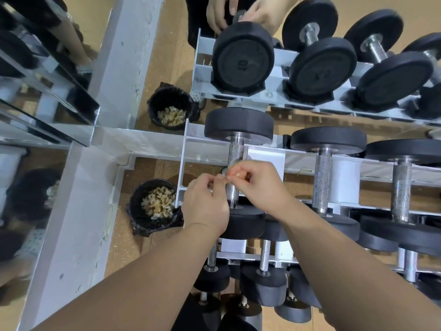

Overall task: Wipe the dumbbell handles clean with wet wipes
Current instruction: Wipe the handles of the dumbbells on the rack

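A black dumbbell with a knurled steel handle (235, 154) lies at the left end of the white rack's top tier (265, 154). Both my hands meet over the near half of that handle. My right hand (260, 185) pinches a small crumpled pale wipe (237, 173) between thumb and fingers. My left hand (206, 205) touches the same wipe with its fingertips, just left of the handle. Most of the wipe is hidden by my fingers.
A black bin (155, 206) lined with a bag and holding several used wipes stands on the floor left of the rack. More dumbbells (323, 177) fill the rack to the right and on the lower tiers. A wall mirror behind repeats the rack, bin and hands.
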Action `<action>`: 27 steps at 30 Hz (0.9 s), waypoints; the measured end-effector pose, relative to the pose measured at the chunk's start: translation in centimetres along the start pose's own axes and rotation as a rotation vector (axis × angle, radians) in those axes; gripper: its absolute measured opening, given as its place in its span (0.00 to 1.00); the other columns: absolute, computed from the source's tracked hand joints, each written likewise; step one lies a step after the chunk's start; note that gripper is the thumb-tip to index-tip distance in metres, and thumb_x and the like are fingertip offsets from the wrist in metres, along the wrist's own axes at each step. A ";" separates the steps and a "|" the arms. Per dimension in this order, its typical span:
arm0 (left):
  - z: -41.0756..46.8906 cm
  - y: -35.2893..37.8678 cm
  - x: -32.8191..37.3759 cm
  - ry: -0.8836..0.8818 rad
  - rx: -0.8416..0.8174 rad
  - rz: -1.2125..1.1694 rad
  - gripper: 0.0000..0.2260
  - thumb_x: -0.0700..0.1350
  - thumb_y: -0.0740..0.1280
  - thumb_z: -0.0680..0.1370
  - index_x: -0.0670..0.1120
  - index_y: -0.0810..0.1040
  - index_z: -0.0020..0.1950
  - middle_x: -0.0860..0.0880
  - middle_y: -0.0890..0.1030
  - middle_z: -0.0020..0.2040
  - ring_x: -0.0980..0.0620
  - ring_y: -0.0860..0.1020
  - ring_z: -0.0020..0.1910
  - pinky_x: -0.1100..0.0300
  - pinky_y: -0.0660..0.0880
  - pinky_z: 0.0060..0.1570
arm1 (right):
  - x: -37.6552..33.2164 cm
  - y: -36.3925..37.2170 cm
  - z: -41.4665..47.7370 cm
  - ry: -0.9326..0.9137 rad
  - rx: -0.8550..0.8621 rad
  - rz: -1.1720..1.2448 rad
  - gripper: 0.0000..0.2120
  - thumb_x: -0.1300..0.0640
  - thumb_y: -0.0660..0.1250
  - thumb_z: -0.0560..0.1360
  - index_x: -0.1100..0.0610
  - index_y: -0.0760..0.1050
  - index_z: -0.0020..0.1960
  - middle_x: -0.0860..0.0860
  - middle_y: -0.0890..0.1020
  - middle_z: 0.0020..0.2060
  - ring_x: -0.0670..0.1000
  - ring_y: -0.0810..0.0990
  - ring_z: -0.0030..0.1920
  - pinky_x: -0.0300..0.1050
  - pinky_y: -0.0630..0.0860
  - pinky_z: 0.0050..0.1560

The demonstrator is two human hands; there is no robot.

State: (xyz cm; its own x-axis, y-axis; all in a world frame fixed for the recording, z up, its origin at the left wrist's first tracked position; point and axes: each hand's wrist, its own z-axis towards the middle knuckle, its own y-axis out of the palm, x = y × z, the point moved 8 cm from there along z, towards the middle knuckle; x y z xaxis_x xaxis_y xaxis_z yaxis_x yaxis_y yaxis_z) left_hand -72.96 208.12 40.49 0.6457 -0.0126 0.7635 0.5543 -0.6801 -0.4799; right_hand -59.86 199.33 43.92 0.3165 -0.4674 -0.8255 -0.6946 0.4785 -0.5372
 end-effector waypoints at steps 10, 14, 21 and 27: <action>0.0 0.1 0.0 -0.022 -0.010 -0.004 0.12 0.57 0.57 0.81 0.55 0.73 0.41 0.50 0.78 0.47 0.48 0.76 0.48 0.50 0.73 0.49 | -0.1 0.1 -0.6 0.015 -0.004 0.012 0.09 0.59 0.77 0.71 0.45 0.84 0.39 0.47 0.76 0.33 0.45 0.73 0.36 0.39 0.70 0.41; -0.1 0.0 0.0 -0.031 -0.007 -0.007 0.12 0.56 0.58 0.82 0.56 0.72 0.40 0.50 0.78 0.47 0.47 0.76 0.48 0.50 0.73 0.49 | 0.3 -0.4 0.8 0.024 0.042 0.034 0.07 0.58 0.75 0.72 0.46 0.81 0.44 0.44 0.75 0.32 0.45 0.73 0.35 0.40 0.72 0.41; -0.2 0.0 0.1 0.015 0.006 0.006 0.12 0.54 0.57 0.83 0.53 0.74 0.43 0.51 0.77 0.45 0.48 0.75 0.47 0.54 0.68 0.43 | -0.2 -1.1 -0.8 0.016 0.126 -0.036 0.04 0.56 0.75 0.74 0.53 0.83 0.41 0.45 0.80 0.31 0.44 0.77 0.34 0.38 0.73 0.38; -0.3 -0.1 0.2 -0.028 0.001 0.026 0.11 0.54 0.57 0.83 0.53 0.73 0.43 0.51 0.76 0.47 0.45 0.75 0.51 0.48 0.73 0.53 | -1.1 -0.9 0.6 -0.033 0.122 -0.154 0.01 0.57 0.73 0.75 0.52 0.82 0.47 0.43 0.80 0.35 0.44 0.77 0.36 0.39 0.73 0.40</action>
State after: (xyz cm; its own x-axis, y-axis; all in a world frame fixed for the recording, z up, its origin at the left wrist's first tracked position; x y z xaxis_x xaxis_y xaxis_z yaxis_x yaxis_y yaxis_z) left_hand -73.10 207.94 40.83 0.6743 -0.0095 0.7384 0.5379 -0.6788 -0.4999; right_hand -59.14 199.85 45.19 0.4353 -0.5182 -0.7362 -0.5535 0.4908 -0.6728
